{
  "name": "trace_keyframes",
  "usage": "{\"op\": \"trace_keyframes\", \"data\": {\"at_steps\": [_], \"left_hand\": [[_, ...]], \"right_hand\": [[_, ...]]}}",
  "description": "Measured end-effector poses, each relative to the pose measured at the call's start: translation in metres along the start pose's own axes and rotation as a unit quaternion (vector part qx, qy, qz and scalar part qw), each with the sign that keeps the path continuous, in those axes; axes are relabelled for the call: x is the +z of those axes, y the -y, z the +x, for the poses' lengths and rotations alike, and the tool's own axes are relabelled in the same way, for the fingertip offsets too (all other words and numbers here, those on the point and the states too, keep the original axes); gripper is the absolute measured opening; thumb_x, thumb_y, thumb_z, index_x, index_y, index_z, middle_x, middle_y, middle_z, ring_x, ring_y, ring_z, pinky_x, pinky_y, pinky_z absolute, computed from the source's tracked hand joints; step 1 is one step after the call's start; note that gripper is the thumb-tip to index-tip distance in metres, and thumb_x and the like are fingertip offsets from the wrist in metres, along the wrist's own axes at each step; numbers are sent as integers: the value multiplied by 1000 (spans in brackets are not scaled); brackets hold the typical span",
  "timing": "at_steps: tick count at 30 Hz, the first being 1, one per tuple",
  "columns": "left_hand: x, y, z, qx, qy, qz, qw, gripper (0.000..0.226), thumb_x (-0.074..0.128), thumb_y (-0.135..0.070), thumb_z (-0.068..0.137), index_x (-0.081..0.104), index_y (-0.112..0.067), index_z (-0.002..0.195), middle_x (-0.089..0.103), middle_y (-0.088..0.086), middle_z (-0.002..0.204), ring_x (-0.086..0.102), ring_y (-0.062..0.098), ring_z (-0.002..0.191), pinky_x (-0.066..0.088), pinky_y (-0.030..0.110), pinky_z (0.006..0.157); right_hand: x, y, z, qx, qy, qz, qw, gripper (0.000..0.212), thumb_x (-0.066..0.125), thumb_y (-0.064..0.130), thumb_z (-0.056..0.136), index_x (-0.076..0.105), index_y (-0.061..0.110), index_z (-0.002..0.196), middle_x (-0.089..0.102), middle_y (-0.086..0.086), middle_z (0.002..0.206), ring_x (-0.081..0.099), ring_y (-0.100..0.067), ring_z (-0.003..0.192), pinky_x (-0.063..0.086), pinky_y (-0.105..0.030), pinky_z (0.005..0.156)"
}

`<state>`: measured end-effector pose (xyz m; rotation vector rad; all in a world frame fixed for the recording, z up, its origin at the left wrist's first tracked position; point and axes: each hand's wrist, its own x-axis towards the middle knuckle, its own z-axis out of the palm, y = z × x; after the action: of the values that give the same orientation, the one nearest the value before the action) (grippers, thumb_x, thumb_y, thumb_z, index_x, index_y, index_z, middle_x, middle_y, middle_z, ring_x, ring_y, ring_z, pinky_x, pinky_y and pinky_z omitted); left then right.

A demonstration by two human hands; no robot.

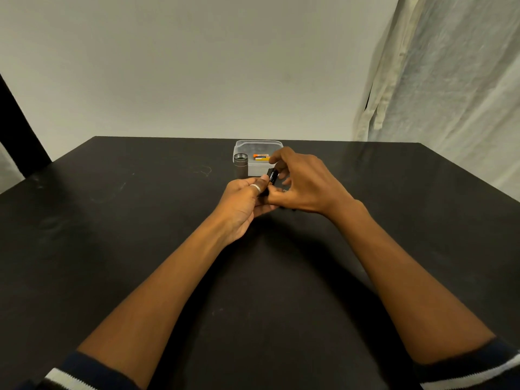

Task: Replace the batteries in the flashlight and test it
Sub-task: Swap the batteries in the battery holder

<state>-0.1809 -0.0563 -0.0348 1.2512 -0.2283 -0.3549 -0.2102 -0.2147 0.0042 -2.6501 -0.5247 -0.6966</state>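
Both hands meet above the table [140,249]: the left hand [244,204] and right hand [304,184] are closed on one black battery [272,177].

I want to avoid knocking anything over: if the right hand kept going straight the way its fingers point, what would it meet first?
Probably the left hand, just beyond the black battery piece both hands pinch; depth is unclear.

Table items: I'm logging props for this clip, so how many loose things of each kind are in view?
Grey flashlight tube, standing: 1
Clear plastic container: 1
Orange battery in container: 1
Black battery holder, in both hands: 1
Total: 4
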Motion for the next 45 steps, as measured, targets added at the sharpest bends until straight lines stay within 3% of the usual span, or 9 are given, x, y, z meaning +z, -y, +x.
{"op": "trace_keyframes", "data": {"at_steps": [6, 13, 21, 25, 31, 33, 37, 41, 45], "left_hand": [[1, -2, -2, 0, -9, -20, 1000, 26, 53, -17, 105, 73, -5, 92, 79, 7, 83, 76, 14, 75, 60, 25, 64], [2, -3, -2, -5, -15, -45, 999, 28, 50, -20, 107, 71, -3, 101, 79, 5, 83, 77, 14, 77, 60, 24, 64], [2, 0, 2, -9, -26, -55, 998, 27, 51, -22, 106, 70, -3, 102, 73, 6, 73, 74, 14, 69, 61, 27, 66], [2, 0, 2, -9, -14, -57, 998, 29, 48, -22, 108, 67, -1, 116, 79, 7, 83, 78, 21, 81, 61, 27, 67], [2, -1, 2, -13, -14, -67, 998, 27, 48, -22, 108, 64, -1, 115, 79, 15, 90, 78, 27, 90, 61, 27, 66], [2, -1, 1, -15, -16, -67, 998, 25, 47, -21, 108, 62, -1, 113, 79, 15, 89, 78, 26, 88, 61, 27, 65], [3, -1, 1, -17, -12, -55, 998, 24, 47, -21, 108, 61, -1, 113, 80, 14, 88, 78, 25, 87, 61, 26, 64], [1, -1, 2, -17, -10, -49, 999, 26, 47, -21, 108, 60, 0, 115, 80, 15, 90, 78, 26, 88, 62, 27, 66], [2, 0, 2, -17, -5, -47, 999, 28, 46, -22, 108, 59, 1, 119, 79, 15, 92, 78, 26, 89, 62, 27, 67]], "right_hand": [[-1, -5, 1, 21, -6, 69, 997, 54, 80, 29, 79, 58, 10, 125, 72, -6, 105, 72, -16, 86, 62, -37, 82], [3, -4, 3, 6, -20, 61, 998, 27, 74, 27, 84, 76, 12, 105, 78, -4, 96, 75, -13, 85, 61, -40, 79], [3, -8, 3, -30, -4, 53, 998, 30, 81, 23, 85, 78, 13, 113, 78, -3, 112, 74, -15, 94, 59, -39, 88], [0, -8, 3, -25, -10, 67, 997, 28, 79, 26, 89, 79, 16, 114, 76, -3, 122, 68, -9, 114, 56, -35, 98], [5, -5, 9, 81, -67, 146, 984, 21, 66, 26, 99, 79, 14, 111, 78, 4, 109, 70, -4, 97, 59, -30, 86], [2, -9, 10, 160, -100, 248, 950, 22, 63, 28, 101, 77, 13, 109, 77, 2, 98, 73, -4, 84, 60, -27, 68], [-9, -26, 9, 285, -127, 360, 879, 24, 61, 32, 102, 73, 10, 106, 78, -5, 95, 78, -12, 84, 60, -26, 62], [-7, -45, 3, 374, -81, 217, 898, 29, 66, 37, 97, 74, 13, 82, 78, -10, 81, 77, -18, 71, 63, -28, 63], [-1, -54, 0, 387, 38, 16, 921, 36, 68, 43, 93, 75, 15, 72, 74, -3, 74, 72, -26, 79, 59, -35, 75]]}}
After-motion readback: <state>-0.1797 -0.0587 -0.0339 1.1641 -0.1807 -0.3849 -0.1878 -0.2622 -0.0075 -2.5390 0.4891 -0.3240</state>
